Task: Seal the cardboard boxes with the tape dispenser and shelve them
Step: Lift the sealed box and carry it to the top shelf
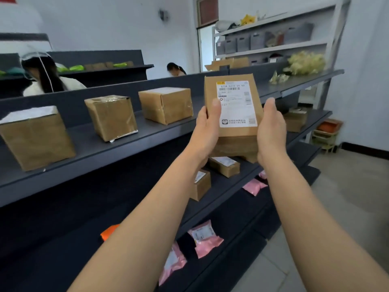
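I hold a brown cardboard box (233, 114) with a white shipping label on its top face, raised in front of the dark grey shelf unit. My left hand (205, 133) grips its left side with the thumb on the label. My right hand (270, 133) grips its right side. Three taped brown boxes stand on the top shelf (105, 152): a near one (35, 138) at the left, a middle one (111, 118) and a far one (166, 105). No tape dispenser is in view.
Lower shelves hold small brown boxes (224, 166) and pink mailer bags (205, 239). Two seated persons (48, 79) are behind the shelf unit. A white rack with grey bins (263, 41) stands at the back right. Tiled floor lies to the right.
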